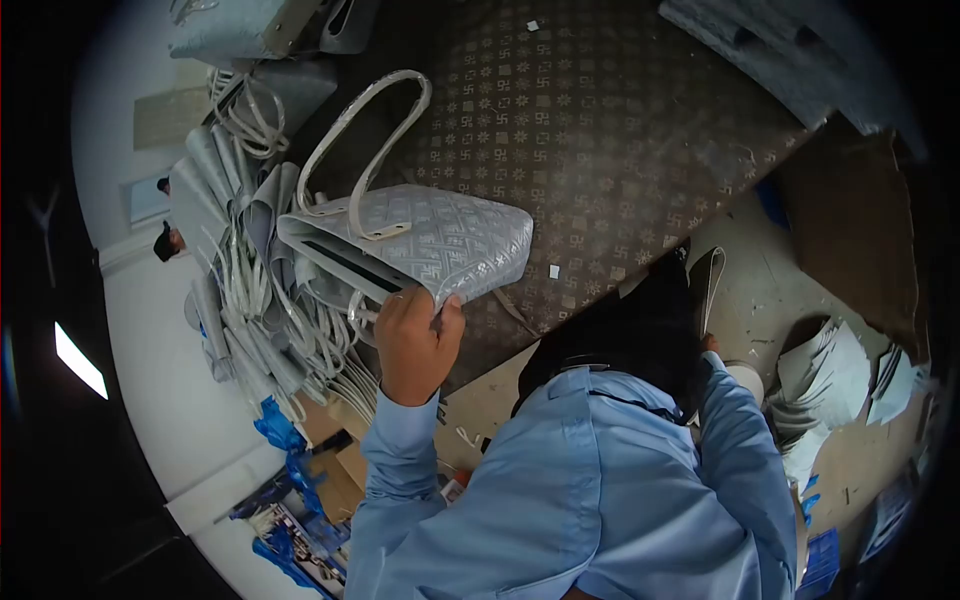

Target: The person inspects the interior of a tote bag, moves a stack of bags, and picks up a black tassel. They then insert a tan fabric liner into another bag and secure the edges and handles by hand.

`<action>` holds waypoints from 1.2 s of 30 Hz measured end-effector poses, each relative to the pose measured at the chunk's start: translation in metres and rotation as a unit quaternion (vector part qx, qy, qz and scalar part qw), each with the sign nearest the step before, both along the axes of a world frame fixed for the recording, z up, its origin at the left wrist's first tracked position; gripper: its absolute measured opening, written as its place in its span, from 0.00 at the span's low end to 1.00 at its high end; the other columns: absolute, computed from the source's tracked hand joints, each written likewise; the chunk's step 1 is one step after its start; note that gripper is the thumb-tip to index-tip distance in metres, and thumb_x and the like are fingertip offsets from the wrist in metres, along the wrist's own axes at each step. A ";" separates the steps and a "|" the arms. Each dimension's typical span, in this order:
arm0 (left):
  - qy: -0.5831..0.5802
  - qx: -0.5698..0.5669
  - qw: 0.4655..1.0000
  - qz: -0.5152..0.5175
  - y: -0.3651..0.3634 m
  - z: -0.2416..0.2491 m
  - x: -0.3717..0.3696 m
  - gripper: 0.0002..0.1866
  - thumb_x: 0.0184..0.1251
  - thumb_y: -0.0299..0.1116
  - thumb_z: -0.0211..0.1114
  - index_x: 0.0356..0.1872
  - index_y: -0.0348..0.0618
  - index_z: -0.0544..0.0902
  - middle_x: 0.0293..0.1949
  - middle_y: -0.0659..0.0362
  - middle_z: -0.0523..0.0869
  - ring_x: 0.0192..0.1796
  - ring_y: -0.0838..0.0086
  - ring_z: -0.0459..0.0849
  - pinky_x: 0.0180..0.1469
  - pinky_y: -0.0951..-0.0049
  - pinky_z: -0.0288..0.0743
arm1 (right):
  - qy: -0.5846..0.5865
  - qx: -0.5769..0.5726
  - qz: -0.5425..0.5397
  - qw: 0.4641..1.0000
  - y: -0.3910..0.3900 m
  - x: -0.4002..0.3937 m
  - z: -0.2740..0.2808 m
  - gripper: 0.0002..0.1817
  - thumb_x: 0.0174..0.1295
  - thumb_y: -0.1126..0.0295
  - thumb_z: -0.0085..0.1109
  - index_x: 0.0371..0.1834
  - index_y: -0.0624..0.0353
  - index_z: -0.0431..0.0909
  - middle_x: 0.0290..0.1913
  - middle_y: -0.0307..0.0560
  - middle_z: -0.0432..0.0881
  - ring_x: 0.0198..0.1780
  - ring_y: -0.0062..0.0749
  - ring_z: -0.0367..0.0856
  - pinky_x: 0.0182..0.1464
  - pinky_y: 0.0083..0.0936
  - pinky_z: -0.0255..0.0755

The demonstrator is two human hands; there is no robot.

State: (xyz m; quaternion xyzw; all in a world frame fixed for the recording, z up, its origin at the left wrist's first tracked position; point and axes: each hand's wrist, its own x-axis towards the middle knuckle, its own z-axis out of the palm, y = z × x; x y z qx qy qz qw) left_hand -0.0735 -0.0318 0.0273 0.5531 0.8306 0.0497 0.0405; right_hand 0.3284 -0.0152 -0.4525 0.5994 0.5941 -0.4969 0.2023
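Observation:
A silver-grey patterned handbag (440, 235) lies on its side on the dark table, its long cream handle (375, 150) arching up and away. My left hand (415, 335) grips the bag at the near edge of its mouth, thumb on the outside and fingers closed over the rim. The dark inside shows through the opening. Low at my right side, my right hand (709, 343) is closed at the lower end of a pale-edged looped strap (712, 285). Its fingers are small and partly hidden by the sleeve.
Bundles of grey pieces and cream straps (250, 270) crowd the table's left side. More grey bags (245, 30) stand at the far left. A brown board (850, 230) and stacked pale sheets (825, 375) are on the right. Blue plastic (280, 425) lies lower left.

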 end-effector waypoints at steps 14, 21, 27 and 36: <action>-0.095 0.134 0.986 -0.012 0.017 -0.006 0.039 0.05 0.42 0.21 0.60 0.23 0.38 0.75 0.21 0.54 0.72 0.23 0.60 0.72 0.31 0.64 0.67 | -0.017 0.001 0.178 0.984 0.165 0.024 0.055 0.22 0.51 0.62 0.62 0.47 0.63 0.80 0.41 0.58 0.84 0.47 0.47 0.83 0.48 0.38 0.77; -0.083 0.248 0.955 -0.139 -0.022 0.033 -0.030 0.17 0.59 0.41 0.67 0.39 0.36 0.80 0.38 0.53 0.82 0.43 0.60 0.82 0.54 0.62 0.72 | -0.033 0.122 0.321 0.939 0.236 0.053 0.367 0.24 0.52 0.59 0.68 0.50 0.60 0.79 0.46 0.53 0.83 0.52 0.42 0.80 0.51 0.36 0.74; -0.071 0.228 0.970 -0.037 -0.070 0.002 -0.157 0.21 0.60 0.44 0.65 0.47 0.39 0.80 0.53 0.50 0.80 0.46 0.59 0.82 0.54 0.60 0.69 | 0.310 0.403 0.106 0.855 0.201 -0.018 0.552 0.25 0.55 0.61 0.66 0.53 0.63 0.76 0.53 0.53 0.79 0.52 0.40 0.78 0.50 0.34 0.75; -0.104 0.209 0.972 -0.037 -0.069 -0.030 -0.167 0.23 0.61 0.37 0.61 0.58 0.43 0.74 0.62 0.51 0.73 0.49 0.58 0.80 0.54 0.59 0.67 | 0.661 -0.071 0.153 0.731 0.190 -0.409 0.594 0.22 0.58 0.63 0.65 0.50 0.68 0.76 0.48 0.50 0.81 0.40 0.36 0.83 0.43 0.32 0.79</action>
